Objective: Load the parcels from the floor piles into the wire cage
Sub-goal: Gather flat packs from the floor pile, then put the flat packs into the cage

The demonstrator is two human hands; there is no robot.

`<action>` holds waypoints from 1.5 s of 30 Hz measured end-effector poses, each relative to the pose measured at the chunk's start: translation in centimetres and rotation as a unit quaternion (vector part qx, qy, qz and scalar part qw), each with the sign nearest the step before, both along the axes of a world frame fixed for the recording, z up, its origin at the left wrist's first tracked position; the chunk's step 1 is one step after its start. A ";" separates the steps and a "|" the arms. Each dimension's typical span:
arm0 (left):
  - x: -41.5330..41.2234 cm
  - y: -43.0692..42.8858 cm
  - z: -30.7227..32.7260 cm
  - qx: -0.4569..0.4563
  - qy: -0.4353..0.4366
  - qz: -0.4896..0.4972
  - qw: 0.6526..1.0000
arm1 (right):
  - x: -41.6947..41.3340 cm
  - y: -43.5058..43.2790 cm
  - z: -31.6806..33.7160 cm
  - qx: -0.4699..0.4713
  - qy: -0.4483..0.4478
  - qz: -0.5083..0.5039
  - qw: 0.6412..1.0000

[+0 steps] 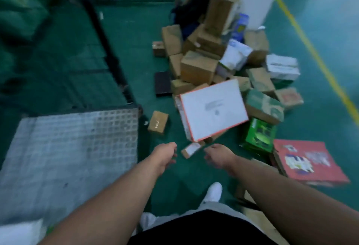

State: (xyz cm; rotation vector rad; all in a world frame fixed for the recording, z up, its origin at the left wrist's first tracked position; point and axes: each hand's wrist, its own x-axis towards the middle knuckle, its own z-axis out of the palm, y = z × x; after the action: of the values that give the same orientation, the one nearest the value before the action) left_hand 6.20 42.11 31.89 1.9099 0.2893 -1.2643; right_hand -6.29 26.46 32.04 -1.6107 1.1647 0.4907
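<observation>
- Brown cardboard parcels (pixel 198 67) sit heaped on the green floor (pixel 136 50), to the right of the wire cage's grey mesh base (pixel 68 147).
- We hold both arms out over the pile. The left hand (pixel 165 155) and right hand (pixel 215 156) are loosely curled and hold nothing.
- A small white-labelled cardboard parcel (pixel 191 149) lies between the hands, untouched. A large flat white box with orange edges (pixel 211 108) is just beyond it.
- We judge the step as the reach for a pick. The next move calls for gripping one parcel, then swinging it left into the cage.

2 grips (pixel 165 155) (pixel 215 157), 1 cage (pixel 77 147), 2 shoes (pixel 213 192) (pixel 147 222).

Parcel pile (pixel 223 73) lies right of wire cage (pixel 73 147).
</observation>
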 end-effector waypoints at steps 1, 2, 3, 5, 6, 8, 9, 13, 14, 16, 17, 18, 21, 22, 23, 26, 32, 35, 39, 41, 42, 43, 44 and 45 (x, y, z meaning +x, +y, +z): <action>-0.7 -2.7 -0.2 0.004 -0.006 -0.015 1.000 | -1.9 -2.4 -0.3 0.000 0.009 -0.024 1.000; -1.4 -5.1 -0.4 0.006 -0.009 -0.028 1.000 | -3.6 -4.5 -0.4 0.002 0.017 -0.048 0.999; -2.3 -7.7 -0.5 0.005 -0.006 -0.044 0.999 | -5.4 -6.9 -0.6 0.003 0.023 -0.071 0.997; -4.5 -13.0 -0.8 0.002 0.007 -0.083 0.997 | -8.7 -11.5 -0.9 0.005 0.034 -0.108 0.994; -5.5 -15.5 -1.0 0.002 0.011 -0.106 0.994 | -10.1 -13.6 -1.1 0.007 0.037 -0.124 0.992; -7.1 -19.5 -1.2 0.004 0.012 -0.137 0.990 | -12.2 -17.2 -1.4 0.009 0.038 -0.147 0.988; -7.9 -21.6 -1.3 0.005 0.010 -0.150 0.989 | -13.2 -19.0 -1.5 0.015 0.035 -0.171 0.984; -10.0 -27.2 -0.6 0.009 0.007 -0.201 0.980 | -15.5 -23.8 -1.6 0.031 0.024 -0.236 0.971; -10.3 -28.2 -0.6 0.013 0.008 -0.209 0.978 | -15.9 -24.6 -1.7 0.040 0.019 -0.248 0.968; -10.5 -29.8 -1.0 0.025 0.012 -0.222 0.975 | -16.2 -25.5 -1.5 0.069 0.016 -0.284 0.956; -10.5 -30.6 -1.4 0.030 0.016 -0.227 0.973 | -16.5 -25.9 -1.9 0.072 0.019 -0.296 0.952; -10.5 -31.4 -1.7 0.036 0.021 -0.232 0.972 | -16.7 -26.2 -2.4 0.078 0.021 -0.305 0.949; -10.5 -33.8 -2.8 0.067 0.040 -0.263 0.962 | -17.1 -26.7 -3.5 0.097 0.021 -0.319 0.943; -10.5 -34.7 -3.1 0.074 0.045 -0.278 0.957 | -17.3 -26.9 -3.8 0.095 0.022 -0.323 0.942; -10.4 -35.8 -3.5 0.080 0.047 -0.297 0.950 | -17.8 -27.2 -4.1 0.094 0.025 -0.338 0.936; -10.5 -40.1 -4.6 0.083 0.031 -0.370 0.925 | -19.3 -28.4 -3.5 0.112 0.028 -0.410 0.905; -12.9 -49.6 -4.5 0.053 0.012 -0.506 0.861 | -23.9 -30.5 -2.9 0.070 0.027 -0.549 0.833; -15.2 -52.9 -4.7 0.058 0.000 -0.551 0.832 | -25.6 -29.6 -3.5 0.056 0.040 -0.610 0.790; -19.6 -55.1 -5.3 0.075 0.009 -0.608 0.790 | -26.9 -27.2 -3.9 0.068 0.050 -0.656 0.750; -22.0 -55.7 -5.6 0.074 0.024 -0.635 0.768 | -27.8 -26.6 -4.7 0.081 0.057 -0.684 0.723; -23.1 -56.0 -5.8 0.074 0.030 -0.648 0.758 | -28.3 -26.7 -5.4 0.089 0.060 -0.700 0.706; -24.1 -56.4 -5.8 0.077 0.033 -0.661 0.745 | -28.9 -26.9 -6.3 0.095 0.062 -0.713 0.692; -24.8 -56.9 -5.9 0.079 0.031 -0.676 0.732 | -29.5 -27.5 -7.1 0.099 0.058 -0.725 0.679; -25.6 -57.7 -5.8 0.079 0.026 -0.693 0.716 | -30.1 -28.3 -7.7 0.102 0.051 -0.734 0.669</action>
State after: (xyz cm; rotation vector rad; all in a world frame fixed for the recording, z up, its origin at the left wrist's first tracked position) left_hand -19.38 -15.59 26.11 2.1803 -1.3386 -2.2124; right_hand -36.35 -1.85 24.35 -0.0707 1.9571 -0.3830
